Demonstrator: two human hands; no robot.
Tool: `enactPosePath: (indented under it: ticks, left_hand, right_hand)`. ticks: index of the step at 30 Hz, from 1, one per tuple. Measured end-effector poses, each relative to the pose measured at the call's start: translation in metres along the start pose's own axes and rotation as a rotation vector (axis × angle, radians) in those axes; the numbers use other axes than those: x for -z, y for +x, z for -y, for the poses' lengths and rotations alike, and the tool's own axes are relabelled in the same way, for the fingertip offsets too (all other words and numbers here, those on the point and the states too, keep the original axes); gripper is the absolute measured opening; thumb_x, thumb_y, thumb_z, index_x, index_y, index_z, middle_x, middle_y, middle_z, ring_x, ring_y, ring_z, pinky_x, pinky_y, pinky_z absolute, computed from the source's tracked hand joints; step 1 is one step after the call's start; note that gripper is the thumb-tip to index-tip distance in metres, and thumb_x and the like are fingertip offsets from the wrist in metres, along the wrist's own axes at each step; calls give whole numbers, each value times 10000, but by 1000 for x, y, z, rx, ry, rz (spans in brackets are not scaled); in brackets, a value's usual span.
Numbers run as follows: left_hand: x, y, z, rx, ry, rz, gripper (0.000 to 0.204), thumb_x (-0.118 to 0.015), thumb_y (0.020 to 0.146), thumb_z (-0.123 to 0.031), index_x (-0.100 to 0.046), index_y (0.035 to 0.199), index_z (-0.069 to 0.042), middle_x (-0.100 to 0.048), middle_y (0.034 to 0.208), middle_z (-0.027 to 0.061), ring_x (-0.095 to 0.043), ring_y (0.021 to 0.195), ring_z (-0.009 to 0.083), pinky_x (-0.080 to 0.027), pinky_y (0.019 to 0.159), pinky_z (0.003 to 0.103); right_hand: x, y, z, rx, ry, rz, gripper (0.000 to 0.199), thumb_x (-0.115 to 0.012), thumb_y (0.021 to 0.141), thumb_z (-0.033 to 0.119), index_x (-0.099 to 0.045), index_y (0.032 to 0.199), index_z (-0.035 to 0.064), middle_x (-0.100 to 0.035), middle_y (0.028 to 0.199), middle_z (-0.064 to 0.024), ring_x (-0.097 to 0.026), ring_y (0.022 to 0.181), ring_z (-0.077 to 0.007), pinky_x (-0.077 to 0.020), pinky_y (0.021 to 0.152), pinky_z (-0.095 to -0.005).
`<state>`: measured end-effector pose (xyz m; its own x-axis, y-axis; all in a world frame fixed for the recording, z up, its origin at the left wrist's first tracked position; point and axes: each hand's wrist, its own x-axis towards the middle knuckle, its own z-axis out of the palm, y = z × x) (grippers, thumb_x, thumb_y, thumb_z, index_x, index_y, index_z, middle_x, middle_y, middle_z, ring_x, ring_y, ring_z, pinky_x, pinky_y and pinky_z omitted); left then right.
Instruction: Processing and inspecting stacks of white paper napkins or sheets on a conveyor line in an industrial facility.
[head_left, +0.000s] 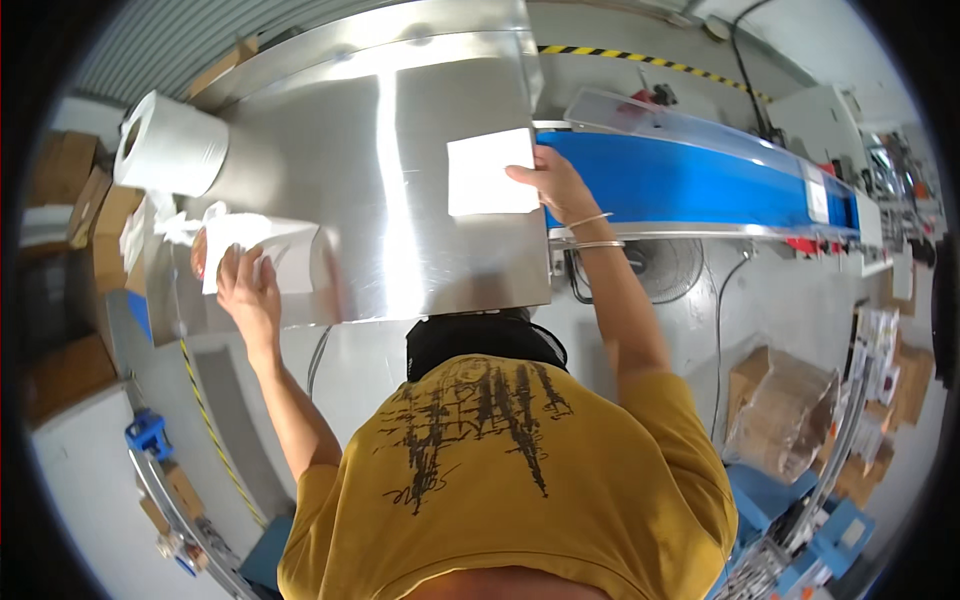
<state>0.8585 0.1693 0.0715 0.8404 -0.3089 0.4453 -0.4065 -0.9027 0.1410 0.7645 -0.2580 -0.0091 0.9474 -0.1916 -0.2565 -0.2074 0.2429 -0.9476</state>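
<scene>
At the table's right edge, my right hand point(562, 185) holds a flat white square piece point(485, 180), thumb on top and the other fingers hidden behind its edge. Whether that piece is a card or a thin packet I cannot tell. On the left, my left hand point(250, 290) has its bent fingers closed on a white sheet point(290, 250). A reddish-brown round thing point(198, 254) shows at the sheet's left side, partly covered. Crumpled white tissue point(180, 228) lies just beyond it. Both hands are over the shiny steel table point(320, 140).
A large white paper roll point(175, 145) stands at the table's far left. From the right edge runs a blue conveyor belt point(680, 185), with a white piece point(817, 195) near its far end. A black fan point(650, 265) sits below the belt. Cardboard boxes point(75, 170) line the left side.
</scene>
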Motion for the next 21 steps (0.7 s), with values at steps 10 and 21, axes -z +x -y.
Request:
enactPosePath:
  ticks: [10,21]
  left_hand:
    - [8,-5,8,-28,-8,-97,214,-685,747,-44,-691,959,-73,-593,1146,180,-567,1056,361,-464,862,461]
    - [-2,-14,0,119,-34,-115,565,-667,737,-48,-490,1273,-72,-433,1340,214,-385,1263,392,-304,1025,514]
  right_hand:
    - [-16,11,-2,-141,-220,-130,340,-676,875,192,-566,1099,-39,-617,871,-52,-588,782,-118,-485,646,-247]
    - [-138,44,17,677,-1180,-218,651,-787,713,193,-485,1267,32,-532,1214,-195,-520,1083,-340,-417,942,-398]
